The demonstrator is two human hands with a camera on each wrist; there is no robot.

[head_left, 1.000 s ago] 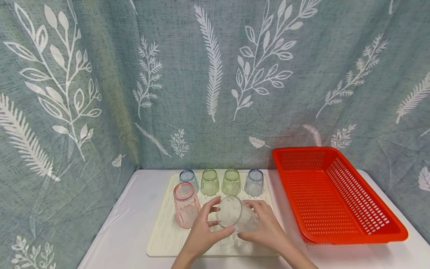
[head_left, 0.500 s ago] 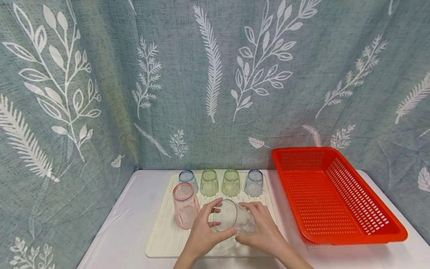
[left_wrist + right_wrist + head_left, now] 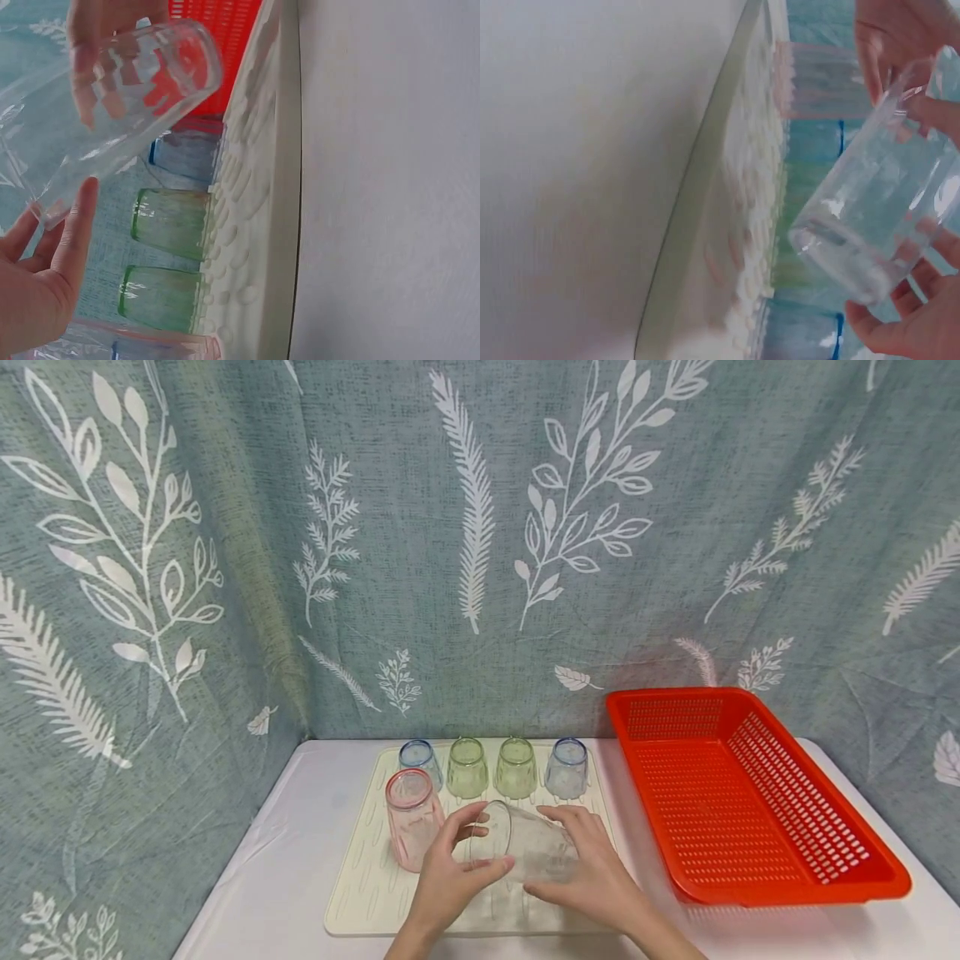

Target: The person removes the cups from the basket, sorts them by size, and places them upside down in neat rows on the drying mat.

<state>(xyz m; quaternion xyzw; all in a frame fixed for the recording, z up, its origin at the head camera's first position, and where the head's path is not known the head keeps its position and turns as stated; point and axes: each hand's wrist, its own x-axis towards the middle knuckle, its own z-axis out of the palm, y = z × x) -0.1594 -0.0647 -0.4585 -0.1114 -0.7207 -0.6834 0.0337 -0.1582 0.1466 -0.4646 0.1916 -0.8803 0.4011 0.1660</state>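
Observation:
A clear drinking glass (image 3: 536,850) is tilted nearly onto its side above a cream draining mat (image 3: 367,893). At its rim, my left hand (image 3: 442,885) pinches the glass between thumb and fingers. My right hand (image 3: 592,878) holds the same glass around its base end, thumb below and fingers above. In the left wrist view the glass (image 3: 112,112) slants between both hands, its thick base toward the right hand. A tall pink glass (image 3: 415,827) with a red rim stands on the mat just left of my left hand.
Behind, two green glasses (image 3: 468,770) (image 3: 516,770) stand between a left blue-rimmed glass (image 3: 422,760) and a right blue-rimmed glass (image 3: 567,770). A red perforated basket (image 3: 667,827) is at right on the white table (image 3: 277,860). A patterned curtain (image 3: 420,568) hangs behind.
The clear glass has turned further sideways, its rim swinging left and away from facing me. Both hands have shifted slightly with it and keep hold. The other glasses stay put.

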